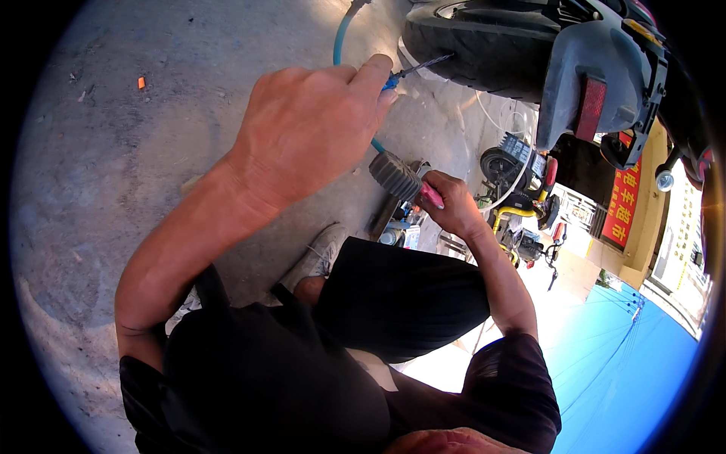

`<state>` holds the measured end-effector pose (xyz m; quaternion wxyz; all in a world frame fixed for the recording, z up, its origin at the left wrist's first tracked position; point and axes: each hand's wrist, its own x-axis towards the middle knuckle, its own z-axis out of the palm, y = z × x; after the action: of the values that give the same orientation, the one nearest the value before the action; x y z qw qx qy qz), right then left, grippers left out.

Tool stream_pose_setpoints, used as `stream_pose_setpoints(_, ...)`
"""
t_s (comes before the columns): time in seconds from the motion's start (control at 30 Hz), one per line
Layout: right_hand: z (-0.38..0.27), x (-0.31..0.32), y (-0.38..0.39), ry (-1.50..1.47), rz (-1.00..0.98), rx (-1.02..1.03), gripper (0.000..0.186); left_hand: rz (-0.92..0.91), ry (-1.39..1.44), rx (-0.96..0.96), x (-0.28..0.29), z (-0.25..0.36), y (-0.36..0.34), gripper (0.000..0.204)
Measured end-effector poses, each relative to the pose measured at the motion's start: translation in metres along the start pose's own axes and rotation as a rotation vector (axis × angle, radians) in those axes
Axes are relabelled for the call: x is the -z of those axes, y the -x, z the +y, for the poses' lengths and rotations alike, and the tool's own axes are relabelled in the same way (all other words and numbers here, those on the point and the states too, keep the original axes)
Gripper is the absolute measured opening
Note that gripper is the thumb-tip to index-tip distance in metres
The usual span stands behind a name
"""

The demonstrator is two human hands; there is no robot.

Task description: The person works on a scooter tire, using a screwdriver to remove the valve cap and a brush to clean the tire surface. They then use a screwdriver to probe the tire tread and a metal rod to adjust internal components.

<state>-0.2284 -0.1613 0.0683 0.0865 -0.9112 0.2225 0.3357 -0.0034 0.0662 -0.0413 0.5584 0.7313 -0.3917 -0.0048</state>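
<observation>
My left hand [310, 125] is closed around the blue handle of a tyre reamer [416, 68]. Its thin spiral shaft points right, and the tip lies at the tread of a black scooter tyre [484, 57]; I cannot tell whether it touches or enters the rubber. Lower and to the right, my right hand [454, 203] grips a pink-handled tool [431, 195]. Beside that hand, at the tool's end, is a thick grey-brown ribbed piece [395, 176], whose kind I cannot make out. The fingers partly hide both handles.
A teal hose [342, 38] runs behind my left hand over the concrete floor [166, 144]. The scooter's grey rear mudguard [563, 83] carries a red reflector [591, 108]. A thin white hose [518, 178] loops below the tyre. Another scooter [507, 163] stands farther back. An orange scrap [141, 82] lies left.
</observation>
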Motion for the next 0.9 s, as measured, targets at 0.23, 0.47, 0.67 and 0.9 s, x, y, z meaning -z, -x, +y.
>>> stream_pose_setpoints(0.23,0.0,0.016,-0.009,-0.747,0.007,-0.021,0.098,0.089,-0.334,-0.247,0.009,-0.001,-0.012,0.033)
stream_pose_setpoints(0.47,-0.036,0.068,-0.073,-1.075,0.644,0.339,0.085,0.101,-0.376,-0.336,0.013,-0.003,-0.02,0.035)
stream_pose_setpoints(0.67,-0.07,0.065,-0.092,-1.249,0.733,0.332,0.069,0.067,-0.412,-0.377,0.011,-0.01,-0.026,0.034)
stream_pose_setpoints(0.9,-0.08,0.065,-0.092,-0.927,0.887,0.149,0.066,-0.018,-0.162,-0.179,0.006,-0.005,-0.02,0.029)
